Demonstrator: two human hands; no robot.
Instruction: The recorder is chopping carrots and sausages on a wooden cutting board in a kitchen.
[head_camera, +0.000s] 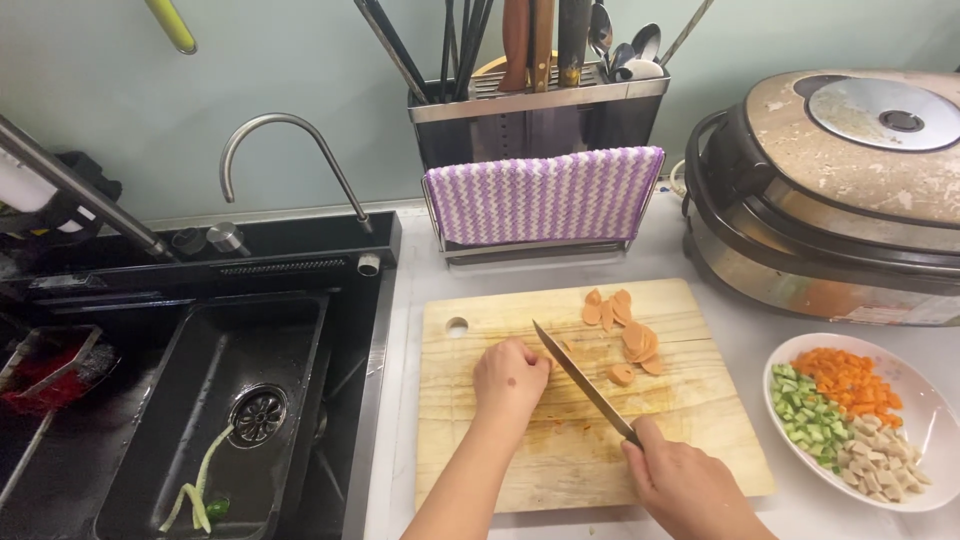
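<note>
Right hand (690, 485): grips the knife (580, 380) by its handle; blade slants up-left over the board (560, 450)
Left hand (510, 378): curled, knuckles up, on the board just left of the blade; what it presses is hidden
Sausage slices (625, 335): on the board, right of the blade
Plate (925, 400): diced vegetables, on the worktop (800, 515) right of the board
Sink (220, 400): left; green scraps inside

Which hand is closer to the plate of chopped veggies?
Right. The right hand grips the knife just left of the plate; the left hand rests farther left on the cutting board.
</note>
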